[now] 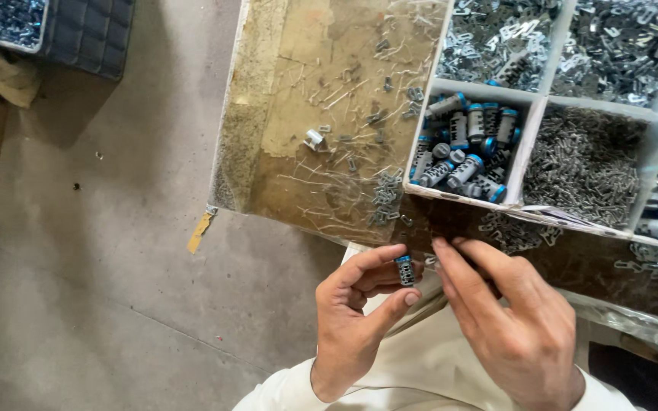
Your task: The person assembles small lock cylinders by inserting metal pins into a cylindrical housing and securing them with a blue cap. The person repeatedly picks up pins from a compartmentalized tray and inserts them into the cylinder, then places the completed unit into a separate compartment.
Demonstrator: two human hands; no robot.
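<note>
While the left hand [356, 316] pinches a blue-capped lock cylinder [404, 270] just below the divided parts tray [531, 137], the right hand [515, 323] sits beside the cylinder; its fingertips [442, 247] are pressed together. Whether they pinch anything, I cannot tell.

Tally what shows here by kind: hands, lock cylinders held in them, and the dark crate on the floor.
Hands: 2, the left hand and right hand
Lock cylinder held in the left hand: 1
Dark crate on the floor: 1
Total: 4
</note>
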